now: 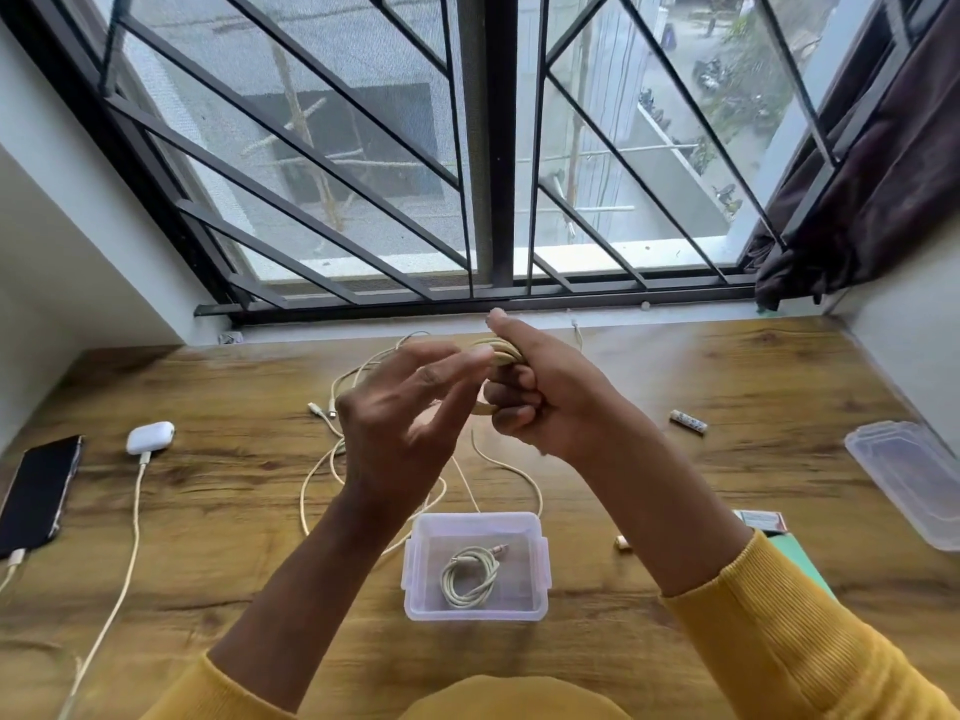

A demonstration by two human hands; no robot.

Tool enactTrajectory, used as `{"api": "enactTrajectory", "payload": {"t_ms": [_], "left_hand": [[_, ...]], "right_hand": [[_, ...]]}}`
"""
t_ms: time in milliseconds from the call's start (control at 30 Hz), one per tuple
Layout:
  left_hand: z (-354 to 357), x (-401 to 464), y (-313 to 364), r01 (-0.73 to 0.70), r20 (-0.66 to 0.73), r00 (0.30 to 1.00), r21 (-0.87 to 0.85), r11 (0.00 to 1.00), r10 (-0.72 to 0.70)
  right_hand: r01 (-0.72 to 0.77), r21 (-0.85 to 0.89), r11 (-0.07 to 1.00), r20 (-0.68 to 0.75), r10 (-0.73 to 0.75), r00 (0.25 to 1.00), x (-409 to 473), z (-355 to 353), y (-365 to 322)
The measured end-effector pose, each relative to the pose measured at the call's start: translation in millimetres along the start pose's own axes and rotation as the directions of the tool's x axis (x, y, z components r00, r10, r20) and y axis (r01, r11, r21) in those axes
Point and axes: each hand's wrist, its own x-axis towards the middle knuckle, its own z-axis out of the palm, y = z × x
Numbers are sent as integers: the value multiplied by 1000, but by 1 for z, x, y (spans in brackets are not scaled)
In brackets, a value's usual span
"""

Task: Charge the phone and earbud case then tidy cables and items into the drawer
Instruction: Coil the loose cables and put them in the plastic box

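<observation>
Above the wooden desk my right hand grips a coil of cream cable. Its loose end trails down toward the desk. My left hand is raised beside the coil, fingers spread, fingertips touching the cable. More loose cream cable lies tangled on the desk under my hands. A clear plastic box near me holds one coiled cable. At the far left a black phone lies with a cable plugged in. Beside it, the white earbud case also has a cable plugged in.
The box's clear lid lies at the right edge. A small battery lies right of my hands, another small item right of the box. A small card or booklet lies nearby. A barred window and dark curtain stand behind the desk.
</observation>
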Motion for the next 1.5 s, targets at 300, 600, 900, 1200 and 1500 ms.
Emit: {"api": "enactTrajectory", "payload": {"t_ms": [300,600,900,1200,1500], "left_hand": [[7,3,10,118,-107,986,-109,987,-130],[14,13,12,689,148,628,-561,458,-764],[4,19,1,845,472,263,-533,-35,-841],[2,20,1,855,395,291,-517,51,-871],[-6,26,0,885,459,304,-460,69,-835]], "right_hand": [[-99,189,977,99,81,992,-1,10,-4],[128,90,988,-47,-124,991,-2,4,0],[391,-196,899,134,-371,919,-8,-2,11],[316,-58,947,280,-288,916,-4,-10,8],[491,-378,785,360,-364,859,-4,-10,11]]}}
